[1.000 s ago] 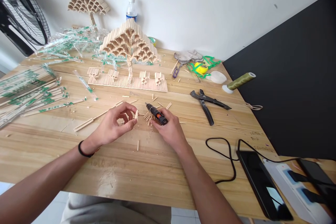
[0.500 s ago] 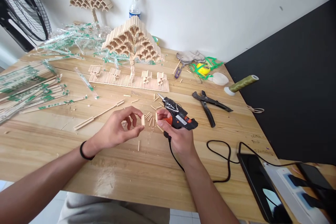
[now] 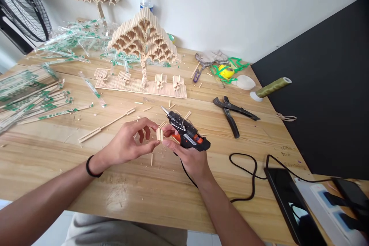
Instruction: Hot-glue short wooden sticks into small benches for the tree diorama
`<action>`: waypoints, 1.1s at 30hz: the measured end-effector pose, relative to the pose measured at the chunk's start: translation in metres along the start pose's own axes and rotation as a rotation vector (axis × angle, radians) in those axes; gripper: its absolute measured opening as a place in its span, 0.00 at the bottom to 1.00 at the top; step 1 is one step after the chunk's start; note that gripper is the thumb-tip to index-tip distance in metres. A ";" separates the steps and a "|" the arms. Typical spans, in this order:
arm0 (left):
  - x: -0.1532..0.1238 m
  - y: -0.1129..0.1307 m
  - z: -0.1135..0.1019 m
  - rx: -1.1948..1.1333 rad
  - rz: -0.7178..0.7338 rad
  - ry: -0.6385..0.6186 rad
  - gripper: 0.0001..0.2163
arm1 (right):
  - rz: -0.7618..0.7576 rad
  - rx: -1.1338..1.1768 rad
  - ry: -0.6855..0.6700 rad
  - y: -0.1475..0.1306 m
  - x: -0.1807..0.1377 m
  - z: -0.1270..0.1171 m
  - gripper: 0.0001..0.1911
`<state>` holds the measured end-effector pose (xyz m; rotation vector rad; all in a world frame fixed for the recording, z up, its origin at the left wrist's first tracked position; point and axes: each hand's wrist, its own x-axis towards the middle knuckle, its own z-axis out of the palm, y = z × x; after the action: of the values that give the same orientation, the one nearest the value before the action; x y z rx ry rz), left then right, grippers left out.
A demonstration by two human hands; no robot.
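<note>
My left hand [image 3: 127, 141] pinches a small block of short wooden sticks [image 3: 158, 134] between thumb and fingertips. Wrapped in my right hand [image 3: 192, 160] is a black hot glue gun [image 3: 188, 132] with an orange trigger, its metal nozzle pointing up and left. The thumb and forefinger of that same hand also grip a short wooden stick [image 3: 162, 135], held upright against or very close to the block; whether they touch I cannot tell. Several loose cut sticks lie behind and below the hands, partly hidden by the gun.
Behind the hands stands a stick-built tree model [image 3: 144, 46] on a slatted base. Wrapped chopsticks [image 3: 31, 84] are heaped at left. Cutting pliers [image 3: 227, 111] lie at right, with the black cable [image 3: 253, 177], a phone [image 3: 288, 200] and a power strip [image 3: 331, 203] nearer me.
My right hand has moved left with the glue gun and stick, bringing the stick up to the block in my left hand. The left hand has barely moved; the view has shifted slightly.
</note>
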<state>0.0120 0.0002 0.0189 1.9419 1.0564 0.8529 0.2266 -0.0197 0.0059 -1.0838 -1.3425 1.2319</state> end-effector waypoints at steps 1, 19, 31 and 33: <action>0.000 0.000 0.000 -0.002 0.000 0.000 0.13 | 0.000 0.007 0.001 0.000 0.000 0.000 0.14; -0.001 -0.001 0.001 -0.030 0.062 -0.001 0.12 | -0.016 -0.033 0.002 -0.002 0.001 0.000 0.14; 0.000 0.001 -0.001 0.003 0.075 -0.021 0.11 | -0.040 -0.036 0.016 -0.005 0.000 0.001 0.14; 0.000 0.001 -0.001 0.016 0.081 -0.018 0.11 | -0.048 -0.043 0.018 -0.005 0.000 0.002 0.15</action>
<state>0.0115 0.0001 0.0207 2.0139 0.9825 0.8724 0.2250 -0.0203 0.0112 -1.0844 -1.3793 1.1599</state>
